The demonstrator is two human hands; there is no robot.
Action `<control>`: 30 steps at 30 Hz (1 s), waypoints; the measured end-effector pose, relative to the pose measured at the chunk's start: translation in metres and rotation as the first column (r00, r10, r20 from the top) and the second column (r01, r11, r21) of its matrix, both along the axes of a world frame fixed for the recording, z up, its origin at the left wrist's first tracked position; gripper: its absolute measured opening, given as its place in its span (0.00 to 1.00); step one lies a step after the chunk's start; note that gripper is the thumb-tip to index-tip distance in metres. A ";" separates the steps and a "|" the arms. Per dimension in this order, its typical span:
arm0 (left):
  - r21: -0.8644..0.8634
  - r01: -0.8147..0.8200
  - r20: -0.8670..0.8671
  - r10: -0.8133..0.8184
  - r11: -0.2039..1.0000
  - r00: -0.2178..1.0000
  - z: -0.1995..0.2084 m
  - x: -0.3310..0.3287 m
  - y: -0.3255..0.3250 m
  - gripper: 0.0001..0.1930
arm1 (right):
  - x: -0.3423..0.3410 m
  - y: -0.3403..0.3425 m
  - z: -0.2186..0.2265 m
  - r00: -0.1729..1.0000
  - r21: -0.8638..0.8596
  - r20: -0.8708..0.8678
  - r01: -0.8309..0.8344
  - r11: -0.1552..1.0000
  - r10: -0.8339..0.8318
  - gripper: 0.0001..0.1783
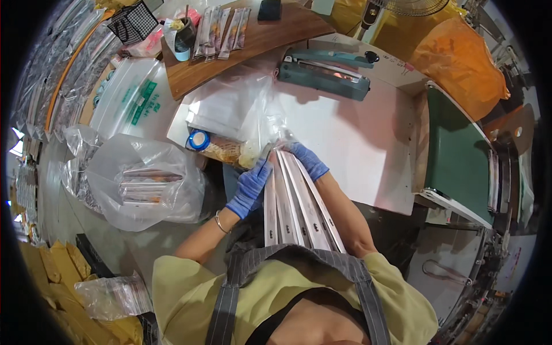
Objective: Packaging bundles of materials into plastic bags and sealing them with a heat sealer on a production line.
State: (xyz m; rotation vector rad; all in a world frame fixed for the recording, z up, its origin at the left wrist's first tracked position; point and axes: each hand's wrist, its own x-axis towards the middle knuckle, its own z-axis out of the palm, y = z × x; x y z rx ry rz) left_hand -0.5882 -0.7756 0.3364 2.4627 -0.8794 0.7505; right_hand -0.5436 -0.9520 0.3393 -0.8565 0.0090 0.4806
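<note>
In blue gloves, my left hand (251, 185) and my right hand (307, 161) close on the far end of a bundle of long slim white packets (294, 201). The packets fan out toward my apron, their near ends against it. Just beyond my fingers lies crumpled clear plastic film (261, 106), close to or touching the fingertips; I cannot tell whether they pinch it. The fingertips are partly hidden by the packets and the film. By my left hand lies a clear container with a blue lid (198, 140).
A green bar heat sealer (325, 75) stands at the back of the white work surface (362, 144). Several slim packets (221, 31) and a dark cup (185, 35) sit on a brown board (270, 34). An open plastic bag (144, 201) holding packets is at left. A green panel (457, 149) stands right.
</note>
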 end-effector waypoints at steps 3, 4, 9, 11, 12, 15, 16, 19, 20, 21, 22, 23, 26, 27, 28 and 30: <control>0.023 -0.027 -0.026 0.027 0.999 0.999 0.005 -0.014 0.002 0.26 | -0.017 -0.012 0.009 0.995 -0.318 0.099 0.036 0.947 -0.004 0.20; 0.033 0.032 -0.081 -0.029 0.999 0.996 0.003 -0.026 -0.001 0.16 | -0.037 -0.026 -0.009 0.975 -0.446 0.219 0.126 0.886 -0.028 0.21; 0.029 0.520 -0.392 -0.468 0.854 0.792 0.008 -0.109 0.002 0.27 | -0.233 -0.056 -0.082 0.906 -0.716 0.154 0.378 0.587 -0.395 0.25; -0.286 0.623 -0.410 -0.681 0.728 0.607 0.046 -0.099 -0.004 0.17 | -0.249 -0.076 0.019 0.883 -0.516 -0.298 0.171 0.839 -0.363 0.27; -0.370 0.560 -0.480 -0.669 0.741 0.567 0.077 -0.085 -0.008 0.18 | -0.236 -0.084 0.066 0.918 -0.565 -0.224 0.152 0.811 -0.328 0.25; -0.178 0.286 -0.349 -0.332 0.942 0.876 0.166 -0.019 -0.041 0.17 | -0.174 -0.097 0.156 0.844 -0.797 0.526 0.448 0.404 0.101 0.21; -0.317 0.219 -0.442 -0.348 0.923 0.827 0.175 0.011 -0.050 0.12 | -0.148 -0.099 0.166 0.686 -0.737 0.665 0.667 0.109 0.294 0.08; -0.485 -0.048 -0.659 -0.329 0.873 0.677 0.217 0.064 -0.064 0.03 | -0.091 -0.124 0.203 0.463 -0.585 0.676 0.810 0.036 0.573 0.08; -0.586 -0.064 -0.607 -0.386 0.807 0.695 0.235 0.071 -0.059 0.02 | -0.088 -0.122 0.236 0.399 -0.486 0.760 0.873 0.042 0.513 0.06; -0.678 -0.073 -0.565 -0.455 0.731 0.688 0.245 0.070 -0.055 0.02 | -0.090 -0.127 0.254 0.317 -0.395 0.847 0.913 0.105 0.427 0.06; -0.670 -0.022 -0.511 -0.439 0.742 0.739 0.248 0.084 -0.060 0.03 | -0.078 -0.134 0.261 0.339 -0.354 0.816 0.933 -0.058 0.468 0.06; -0.647 0.008 -0.476 -0.412 0.763 0.777 0.243 0.094 -0.062 0.03 | -0.070 -0.135 0.264 0.382 -0.321 0.782 0.924 -0.207 0.492 0.05; -0.714 0.065 -0.405 -0.487 0.697 0.774 0.216 0.106 -0.074 0.04 | -0.068 -0.106 0.253 0.343 -0.255 0.851 0.932 -0.259 0.397 0.10; -0.738 0.092 -0.365 -0.510 0.669 0.779 0.213 0.100 -0.081 0.04 | -0.074 -0.084 0.251 0.274 -0.187 0.879 0.951 -0.246 0.390 0.21; -0.814 0.032 -0.393 -0.589 0.580 0.706 0.219 0.091 -0.090 0.04 | -0.080 -0.061 0.250 0.264 -0.176 0.880 0.953 -0.245 0.396 0.32; -0.835 0.047 -0.382 -0.638 0.548 0.668 0.228 0.078 -0.103 0.05 | -0.078 -0.039 0.233 0.461 -0.269 0.793 0.852 -0.450 0.398 0.32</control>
